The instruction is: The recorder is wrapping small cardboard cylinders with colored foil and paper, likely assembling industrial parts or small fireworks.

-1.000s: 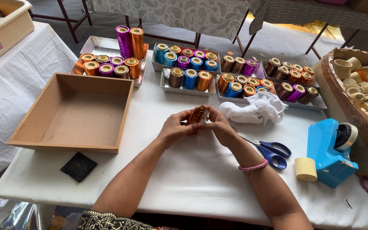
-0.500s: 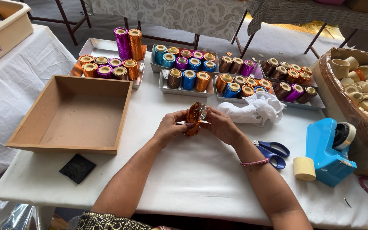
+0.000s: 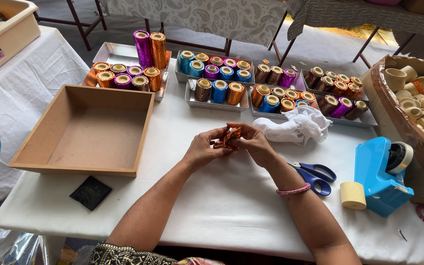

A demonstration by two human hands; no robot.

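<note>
Moved: both hands sit a bit lower and closer to the body than half a second ago, and the foil piece now lies flatter between them.
Left hand [image 3: 203, 149]: fingers pinch the left end of the foil piece [image 3: 227, 138].
Right hand [image 3: 253, 144]: fingers curl round the right end of the same foil piece; a pink bangle [image 3: 293, 190] is on the wrist.
Foil piece: shiny orange, crumpled, held just above the white table [image 3: 222, 206], near its middle.
Black square [image 3: 90, 193]: flat on the table, near the left front edge.
Scissors [image 3: 315, 175]: blue handles, just right of the right arm.
Tape holder [image 3: 383, 176]: blue, right of the scissors, with a cream roll [image 3: 353, 195] touching its left side.
Wooden box [image 3: 84, 130]: open, left of the hands.
White cloth [image 3: 298, 126]: bunched up, just behind the right hand.
Trays [image 3: 192, 100]: in a row behind the hands, full of shiny spools [image 3: 220, 91] in orange, blue, purple and brown.
Basket [image 3: 398, 118]: far right, holds plain cream spools.
</note>
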